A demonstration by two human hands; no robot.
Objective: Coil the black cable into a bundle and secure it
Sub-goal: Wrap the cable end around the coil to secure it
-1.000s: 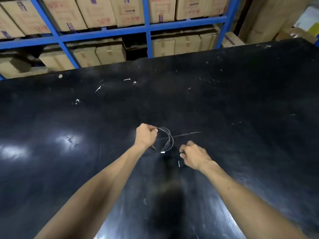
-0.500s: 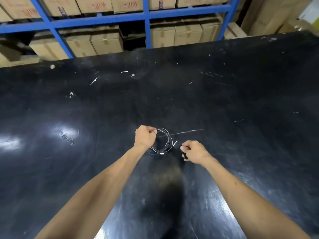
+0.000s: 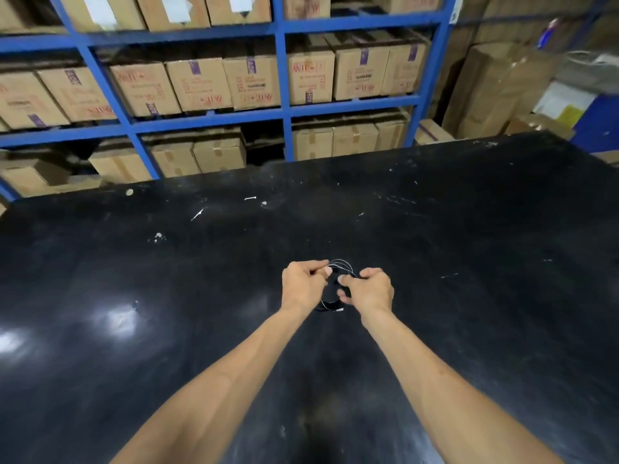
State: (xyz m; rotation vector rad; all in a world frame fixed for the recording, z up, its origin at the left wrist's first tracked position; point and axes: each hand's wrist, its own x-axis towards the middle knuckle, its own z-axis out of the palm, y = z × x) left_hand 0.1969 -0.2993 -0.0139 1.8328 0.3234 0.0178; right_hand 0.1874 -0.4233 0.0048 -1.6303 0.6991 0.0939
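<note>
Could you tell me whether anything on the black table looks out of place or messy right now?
Small white scraps and scuff marks litter the far part of the black table. Otherwise nothing stands out: the left hand and right hand both hold the coiled black cable.

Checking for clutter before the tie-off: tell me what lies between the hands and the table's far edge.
In the head view, only bare black table with small white specks lies between the left hand, the right hand and the far edge.
</note>
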